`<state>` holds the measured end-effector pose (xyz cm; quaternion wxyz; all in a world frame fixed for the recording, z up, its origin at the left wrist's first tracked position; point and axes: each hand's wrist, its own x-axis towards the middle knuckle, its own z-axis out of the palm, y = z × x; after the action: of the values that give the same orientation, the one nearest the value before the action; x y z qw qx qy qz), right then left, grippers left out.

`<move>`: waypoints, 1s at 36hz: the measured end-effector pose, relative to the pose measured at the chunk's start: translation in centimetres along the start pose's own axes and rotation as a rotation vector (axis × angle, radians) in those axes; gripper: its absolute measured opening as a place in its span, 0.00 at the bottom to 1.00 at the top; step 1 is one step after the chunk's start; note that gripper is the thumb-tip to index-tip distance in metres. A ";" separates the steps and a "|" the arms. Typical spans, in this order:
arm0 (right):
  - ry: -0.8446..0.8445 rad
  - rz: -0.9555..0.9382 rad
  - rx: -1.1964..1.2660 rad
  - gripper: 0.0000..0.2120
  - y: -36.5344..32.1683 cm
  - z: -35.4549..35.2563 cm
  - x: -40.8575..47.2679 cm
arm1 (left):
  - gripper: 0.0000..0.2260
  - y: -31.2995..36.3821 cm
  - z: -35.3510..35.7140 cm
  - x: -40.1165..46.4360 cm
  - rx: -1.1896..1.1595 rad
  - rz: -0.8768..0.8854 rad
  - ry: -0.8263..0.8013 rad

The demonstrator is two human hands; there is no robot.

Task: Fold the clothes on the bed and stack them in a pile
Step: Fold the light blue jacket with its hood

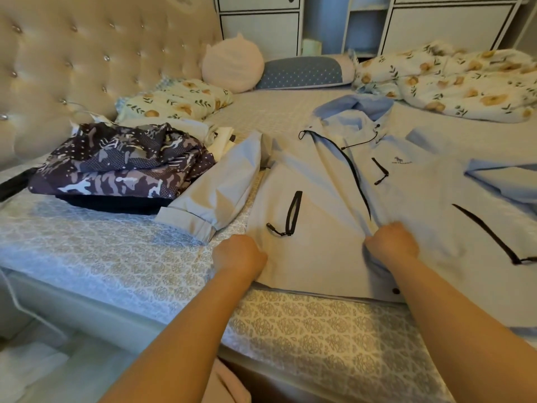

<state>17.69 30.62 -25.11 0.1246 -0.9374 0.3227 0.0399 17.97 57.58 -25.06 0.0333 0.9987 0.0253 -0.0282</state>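
**Pale blue jacket being gripped at its hem on the bed**

The bed (334, 338) is being covered by a sheet printed with a grey rosette pattern. At the left, beside the tufted headboard (96, 56), a pile of folded clothes (122, 167) is being topped by a dark garment with a pale camouflage-like print, and a black piece is being shown beneath it. Behind the pile, a floral pillow (177, 100), a round pink cushion (232, 64) and a blue dotted pillow (302, 72) are being kept along the far edge. A crumpled floral quilt (453, 80) is being left at the upper right, well apart from the pile. White cabinets (447, 21) are being seen beyond the bed.

The jacket (328, 181) is being spread front-up across the middle of the bed, its left sleeve (220, 184) lying just beside the pile and its hood (357, 107) pointing toward the pillows.

The left hand (239, 254) is being curled into a fist on the fabric at the jacket's lower left edge. The right hand (392, 242) is being closed round a bunched fold at the bottom of the front zipper (353, 173).

The jacket's cloth is being shown as smooth, thin and lightly creased, with black zippers on the pockets, black drawcords at the collar and a small dark horse logo (400, 160) on the chest. An elastic cuff is being gathered at the sleeve end.
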 end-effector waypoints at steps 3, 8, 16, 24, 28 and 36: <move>0.010 -0.021 0.036 0.20 -0.3 0.3 -0.3 | 0.09 -0.4 0.1 0.9 -0.018 -0.054 -0.034; 0.006 -0.035 0.132 0.22 -0.6 0.4 -0.5 | 0.14 -2.5 -0.8 2.5 -0.420 -0.170 -0.159; 0.119 -0.179 0.132 0.21 -0.7 1.8 -0.3 | 0.10 -4.4 -0.4 1.2 -0.344 -0.078 -0.046; 0.102 -0.090 0.001 0.10 2.0 0.3 0.3 | 0.27 5.3 0.3 1.6 -0.208 0.395 -0.023; -0.126 -0.068 -0.060 0.07 2.6 -1.8 0.9 | 0.31 10.7 2.7 0.9 -0.017 0.537 -0.027; -0.085 -0.307 0.519 0.20 -0.9 -5.1 2.2 | 0.28 11.5 5.4 0.3 -0.174 0.749 -0.229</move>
<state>19.93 28.67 -20.31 0.3777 -0.9097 0.1711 -0.0241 18.53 45.73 -29.75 0.1283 0.9227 -0.3421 -0.1231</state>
